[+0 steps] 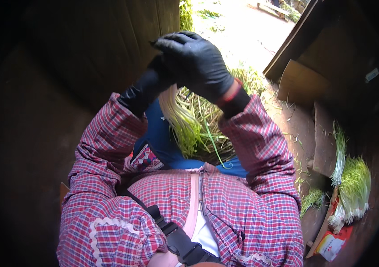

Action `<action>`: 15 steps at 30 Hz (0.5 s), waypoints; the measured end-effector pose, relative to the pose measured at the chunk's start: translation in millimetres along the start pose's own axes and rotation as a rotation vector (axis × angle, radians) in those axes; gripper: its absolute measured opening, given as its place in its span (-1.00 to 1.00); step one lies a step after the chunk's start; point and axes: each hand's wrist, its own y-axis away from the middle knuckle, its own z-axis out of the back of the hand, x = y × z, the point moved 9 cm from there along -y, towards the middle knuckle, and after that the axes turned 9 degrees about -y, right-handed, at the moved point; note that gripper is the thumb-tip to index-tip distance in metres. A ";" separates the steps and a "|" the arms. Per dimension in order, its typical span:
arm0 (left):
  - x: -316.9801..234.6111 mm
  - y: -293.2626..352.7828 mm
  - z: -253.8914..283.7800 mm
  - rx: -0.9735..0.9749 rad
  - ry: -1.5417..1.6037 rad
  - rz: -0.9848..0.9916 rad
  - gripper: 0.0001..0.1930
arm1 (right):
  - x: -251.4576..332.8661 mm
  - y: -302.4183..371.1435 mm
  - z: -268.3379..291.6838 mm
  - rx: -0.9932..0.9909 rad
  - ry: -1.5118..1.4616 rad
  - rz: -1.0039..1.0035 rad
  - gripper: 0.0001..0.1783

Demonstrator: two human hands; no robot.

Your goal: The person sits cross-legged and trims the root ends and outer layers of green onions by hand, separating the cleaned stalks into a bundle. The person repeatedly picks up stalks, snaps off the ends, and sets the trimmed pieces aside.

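Observation:
Both my hands wear black gloves and meet in front of me at the upper middle. My left hand is closed around a bunch of scallions, thin pale stalks that hang down with yellow-green leaf ends. Over the top of the bunch lies my right hand, its fingers pressed together and curled across the left hand. The upper end of the bunch is hidden under the gloves. Below the hands, a heap of loose stalks and leaf scraps lies between my blue-clothed legs.
At the right, bundled scallions with white roots lie beside a smaller bunch and a red-and-white packet. Cardboard leans near the bright doorway. A dark wooden panel stands at the left. More trimmings litter the floor.

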 end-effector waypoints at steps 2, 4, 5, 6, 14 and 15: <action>3.3 -1.0 -1.9 0.031 0.105 -0.054 -0.87 | -14.5 1.4 -14.8 0.075 -0.070 -0.134 -0.63; 12.0 0.3 1.2 0.026 0.184 -0.021 -0.86 | -8.2 2.7 -7.9 0.036 -0.157 -0.033 -0.61; 5.9 2.1 1.5 0.038 0.045 -0.110 -0.84 | -10.7 3.5 0.8 0.013 -0.297 -0.045 -0.62; 3.8 4.7 3.0 0.036 -0.024 -0.145 -0.83 | -16.7 4.4 6.4 0.014 -0.431 -0.090 -0.62; -2.1 -0.6 31.2 -0.170 -0.439 -0.252 -0.80 | -4.7 -20.2 -1.4 0.093 -0.389 -0.069 -0.25; 1.8 0.7 31.4 -0.177 -0.342 -0.253 -0.80 | -4.3 -21.2 1.5 0.065 -0.368 -0.086 -0.24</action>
